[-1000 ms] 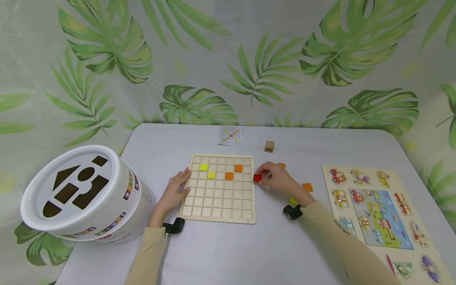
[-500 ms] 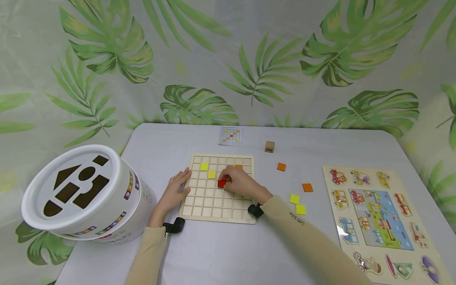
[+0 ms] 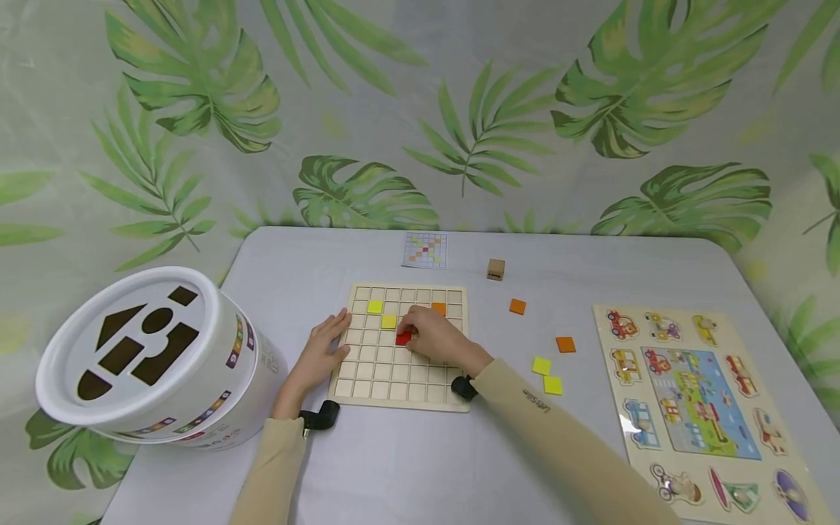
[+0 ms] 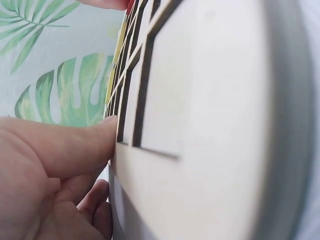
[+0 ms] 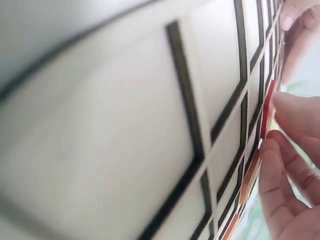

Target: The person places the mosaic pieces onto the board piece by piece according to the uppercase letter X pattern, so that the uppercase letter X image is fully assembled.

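A square wooden grid board lies on the table. My left hand rests along its left edge, fingers fairly straight; in the left wrist view the thumb touches the rim. My right hand pinches a red square tile over the middle of the board; the right wrist view has the red tile at the grid's surface, under the fingertips. Whether it lies fully in a cell I cannot tell. Two yellow tiles and an orange tile sit in cells; my right hand hides another orange tile from the head view.
Loose orange tiles and yellow tiles lie right of the board. Behind it are a small patterned card and a wooden block. A white bucket with a holed lid stands left, a picture puzzle right.
My right hand has carried the red tile left from beside the board's right edge to its middle, shifting only slightly in the last half second. The left hand has stayed in place.
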Tool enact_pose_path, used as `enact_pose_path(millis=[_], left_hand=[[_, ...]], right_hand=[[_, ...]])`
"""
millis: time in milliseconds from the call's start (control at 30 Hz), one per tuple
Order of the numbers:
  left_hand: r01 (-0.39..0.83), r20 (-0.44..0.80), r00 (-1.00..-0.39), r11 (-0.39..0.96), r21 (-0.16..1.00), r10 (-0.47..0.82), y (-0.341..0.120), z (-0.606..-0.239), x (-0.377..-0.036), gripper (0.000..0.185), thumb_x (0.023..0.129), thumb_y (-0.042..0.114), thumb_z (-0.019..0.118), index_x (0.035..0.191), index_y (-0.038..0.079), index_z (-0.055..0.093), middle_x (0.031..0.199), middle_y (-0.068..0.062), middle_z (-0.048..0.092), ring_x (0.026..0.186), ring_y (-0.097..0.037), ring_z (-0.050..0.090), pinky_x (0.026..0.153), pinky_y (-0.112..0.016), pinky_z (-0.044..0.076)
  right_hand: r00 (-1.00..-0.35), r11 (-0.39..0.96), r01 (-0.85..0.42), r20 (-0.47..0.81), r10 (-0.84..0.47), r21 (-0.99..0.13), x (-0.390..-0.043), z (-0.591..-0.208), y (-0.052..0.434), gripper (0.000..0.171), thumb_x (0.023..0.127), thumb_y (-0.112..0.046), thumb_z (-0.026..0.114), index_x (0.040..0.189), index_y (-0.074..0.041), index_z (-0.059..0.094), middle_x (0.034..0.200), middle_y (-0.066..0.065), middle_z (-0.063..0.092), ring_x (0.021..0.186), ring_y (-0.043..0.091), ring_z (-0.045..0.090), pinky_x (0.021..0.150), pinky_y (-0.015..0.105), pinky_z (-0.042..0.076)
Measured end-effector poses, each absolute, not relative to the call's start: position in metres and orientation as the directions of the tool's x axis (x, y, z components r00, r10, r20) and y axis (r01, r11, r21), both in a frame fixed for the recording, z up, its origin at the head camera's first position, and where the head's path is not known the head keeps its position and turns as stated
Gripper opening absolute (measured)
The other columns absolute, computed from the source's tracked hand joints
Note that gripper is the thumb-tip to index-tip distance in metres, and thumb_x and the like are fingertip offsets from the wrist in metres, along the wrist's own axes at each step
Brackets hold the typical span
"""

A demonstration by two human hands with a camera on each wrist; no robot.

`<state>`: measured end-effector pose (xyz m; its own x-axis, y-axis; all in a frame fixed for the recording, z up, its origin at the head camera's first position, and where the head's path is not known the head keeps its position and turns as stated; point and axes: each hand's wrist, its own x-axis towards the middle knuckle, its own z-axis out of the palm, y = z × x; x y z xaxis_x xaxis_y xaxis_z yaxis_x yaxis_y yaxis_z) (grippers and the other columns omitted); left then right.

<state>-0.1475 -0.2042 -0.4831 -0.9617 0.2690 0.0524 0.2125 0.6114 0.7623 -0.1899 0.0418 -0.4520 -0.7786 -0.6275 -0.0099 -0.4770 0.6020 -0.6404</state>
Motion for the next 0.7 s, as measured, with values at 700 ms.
enact_pose_path(millis=[700], left_hand=[[0.217, 0.056, -0.961, 0.618, 0.755, 0.270, -0.204, -0.482, -0.147, 0.056, 0.085, -0.003, 0.054, 0.136, -0.006, 0.031, 0.145, -0.016, 0.022, 0.132, -0.038, 0.012, 0.104, -0.052, 0.011]], right_hand=[[-0.908, 0.633, -0.256, -0.042, -0.416, -0.730, -0.147, -0.443, 0.224, 0.020, 0.079, -0.003, 0.065, 0.098, -0.005, 0.062, 0.095, 0.005, 0.062, 0.078, 0.016, 0.054, 0.067, 0.027, 0.047]])
